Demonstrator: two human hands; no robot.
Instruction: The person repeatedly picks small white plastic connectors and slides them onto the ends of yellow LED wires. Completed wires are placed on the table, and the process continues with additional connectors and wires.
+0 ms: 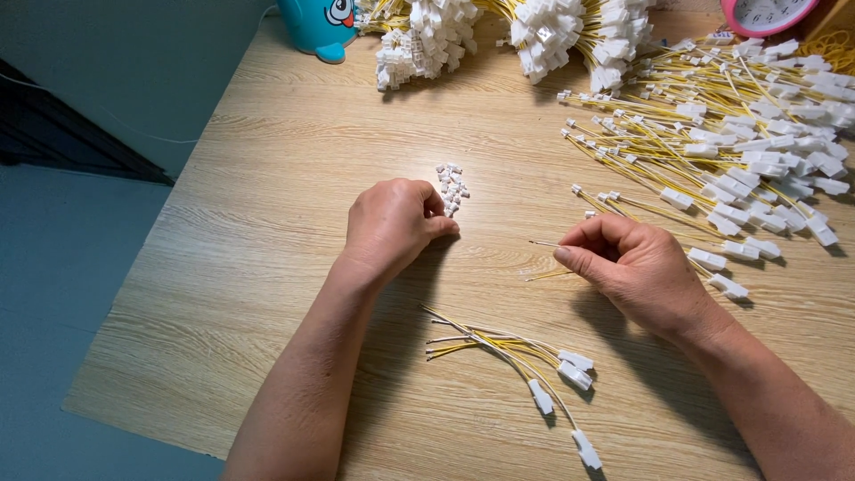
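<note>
My left hand [392,223] rests on the wooden table [267,205], fingers curled, its fingertips touching a small heap of tiny white plastic connectors [451,187]. My right hand [623,263] pinches thin yellow wires [545,258] whose bare ends stick out to the left. Close to me, between my forearms, lies a small bunch of yellow wires with white plugs [534,361]. What my left fingers hold, if anything, is hidden.
A large spread of yellow wires with white plugs [748,134] covers the right side. Bundles with white plugs [499,31] sit at the far edge, beside a blue toy-like container [318,27] and a pink-rimmed clock [766,13]. The table's left edge drops off to the floor.
</note>
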